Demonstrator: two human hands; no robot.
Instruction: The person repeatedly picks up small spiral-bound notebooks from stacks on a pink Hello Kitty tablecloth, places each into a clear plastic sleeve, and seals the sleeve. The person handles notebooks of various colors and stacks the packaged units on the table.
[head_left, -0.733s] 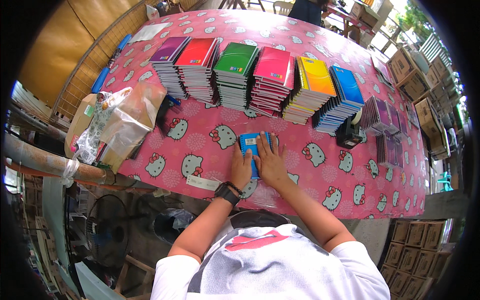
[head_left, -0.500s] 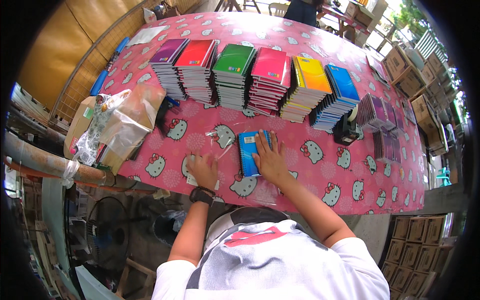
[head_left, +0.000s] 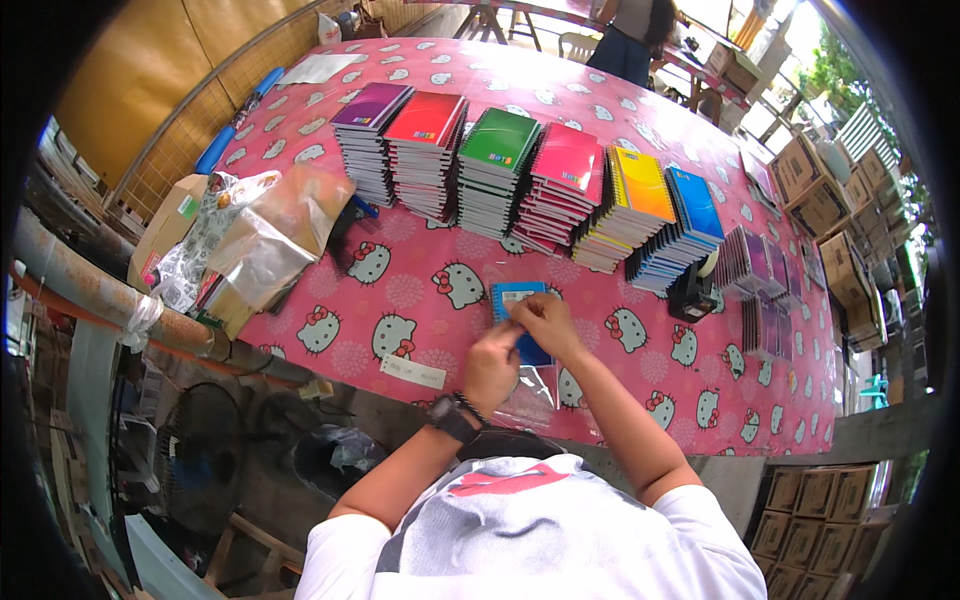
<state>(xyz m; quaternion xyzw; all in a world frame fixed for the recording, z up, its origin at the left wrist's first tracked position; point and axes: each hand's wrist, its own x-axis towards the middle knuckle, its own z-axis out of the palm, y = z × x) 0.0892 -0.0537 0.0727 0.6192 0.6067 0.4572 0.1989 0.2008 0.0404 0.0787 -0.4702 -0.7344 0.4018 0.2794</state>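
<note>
A small blue spiral notebook [head_left: 503, 290] with a pale label lies near the table's front edge, partly hidden by my hands. Clear plastic film [head_left: 528, 392] shows around it; whether the notebook is inside or on top I cannot tell. My left hand [head_left: 493, 368], with a dark band at the wrist, reaches over the notebook's near part, fingers drawn together. Against its fingertips, my right hand [head_left: 550, 326] is curled in a pinch over the cover. What the fingers hold is too small to make out. Left of them lies a white paper strip [head_left: 413, 372].
Behind stand notebook stacks: purple [head_left: 372, 106], red [head_left: 425, 117], green [head_left: 500, 138], pink [head_left: 567, 158], yellow [head_left: 642, 186] and blue [head_left: 694, 203]. A tape dispenser [head_left: 692, 296] and wrapped purple packs [head_left: 750, 262] are at right, plastic bags [head_left: 275, 235] at left. A person [head_left: 630, 40] stands beyond.
My left hand has moved right from the tabletop to the notebook. My right hand has gone from lying flat on the cover to a pinch. The view has shifted, uncovering the paper strip.
</note>
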